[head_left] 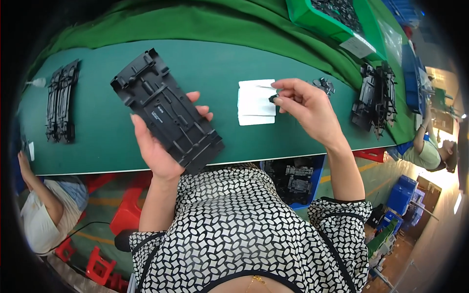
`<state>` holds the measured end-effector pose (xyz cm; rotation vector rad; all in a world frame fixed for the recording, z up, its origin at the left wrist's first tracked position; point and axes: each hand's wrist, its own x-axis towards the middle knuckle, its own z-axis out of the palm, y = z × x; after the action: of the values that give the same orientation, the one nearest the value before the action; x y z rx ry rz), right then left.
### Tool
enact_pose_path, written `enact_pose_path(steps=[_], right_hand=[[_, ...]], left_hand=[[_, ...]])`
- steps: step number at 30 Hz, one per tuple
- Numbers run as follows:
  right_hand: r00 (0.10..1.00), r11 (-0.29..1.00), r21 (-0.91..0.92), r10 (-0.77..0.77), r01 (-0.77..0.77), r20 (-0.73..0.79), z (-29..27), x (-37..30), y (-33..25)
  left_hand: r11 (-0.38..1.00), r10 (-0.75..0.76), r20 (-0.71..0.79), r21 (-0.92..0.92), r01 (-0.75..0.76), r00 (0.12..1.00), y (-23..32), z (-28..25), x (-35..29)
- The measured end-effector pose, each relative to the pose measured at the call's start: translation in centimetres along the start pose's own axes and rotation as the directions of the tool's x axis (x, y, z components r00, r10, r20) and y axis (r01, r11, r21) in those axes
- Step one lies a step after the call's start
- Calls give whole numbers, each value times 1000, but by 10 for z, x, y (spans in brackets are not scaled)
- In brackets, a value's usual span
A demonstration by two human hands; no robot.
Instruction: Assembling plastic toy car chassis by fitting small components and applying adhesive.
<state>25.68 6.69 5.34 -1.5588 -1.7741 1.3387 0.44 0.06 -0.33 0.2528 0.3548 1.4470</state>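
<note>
A long black plastic model-vehicle chassis (168, 110) is tilted above the table, its ribbed side facing up. My left hand (155, 149) grips it by its long edges, thumb on the near left side and fingertips showing at the right. My right hand (310, 107) pinches a small black plastic part (273, 98) between thumb and index finger. Below that part lies a folded white paper (256, 111). Just beyond the right hand is a small pile of black parts (324, 85) on the table.
Several black chassis stand at the left (62, 101), and more chassis (375, 97) sit at the right. A green bin (325, 24) of small black parts stands at the back right. Under the table edge is a blue crate (317, 183) holding chassis. Other people sit at both sides.
</note>
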Motion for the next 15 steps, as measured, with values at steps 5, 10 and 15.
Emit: enact_pose_path(steps=[5, 10, 15], right_hand=[[995, 973, -228, -26, 47, 95, 9, 14, -13], [961, 889, -366, -268, 276, 73, 21, 23, -12], [963, 860, -434, -234, 268, 130, 22, 29, -16]], left_hand=[[999, 35, -18, 40, -35, 999, 2, -3, -2], [999, 36, -40, 37, -34, 999, 3, -2, -2], [998, 32, -5, 53, -32, 999, 3, -4, -3]])
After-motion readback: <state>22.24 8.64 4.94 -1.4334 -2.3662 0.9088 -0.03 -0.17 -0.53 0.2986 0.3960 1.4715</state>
